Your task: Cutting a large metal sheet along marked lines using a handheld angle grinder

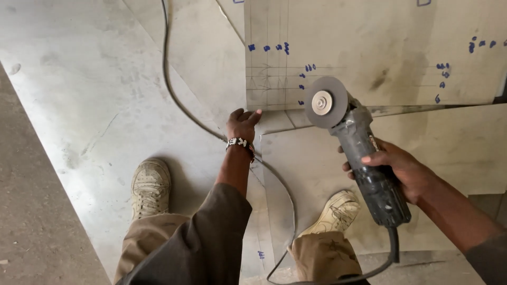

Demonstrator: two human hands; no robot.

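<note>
Dark sleeve fabric [203,240] on the left arm fills the bottom of the view, nearest the lens, and hides most of the left thigh; the right forearm runs off the lower right corner.

Beyond it, large pale metal sheets [100,89] cover the floor, overlapping one another, and their far edges are cut off by the frame on every side. One marked sheet [369,47] lies at the top, ruled with faint pencil lines and small blue markings (too small to make out). A bare strip of floor [31,211] shows at the left.

Two tan shoes [150,184] stand on the sheets; the right one is partly hidden behind the knee.

An angle grinder [364,158], dark and dusty, is held above the sheets with its grey disc [326,102] turned face up toward the camera, near the lower edge of the marked sheet. Whether the disc spins cannot be told. Its black cable [174,79] loops across the sheets, and part of it is hidden behind the left arm.

The right hand [404,171] is clenched around the grinder's body, fingers wrapped over the top. The left hand [243,124], with a beaded bracelet [240,142] at the wrist, rests fingers bent at the lower left corner of the marked sheet, touching its edge; whether it grips or merely presses cannot be told.
</note>
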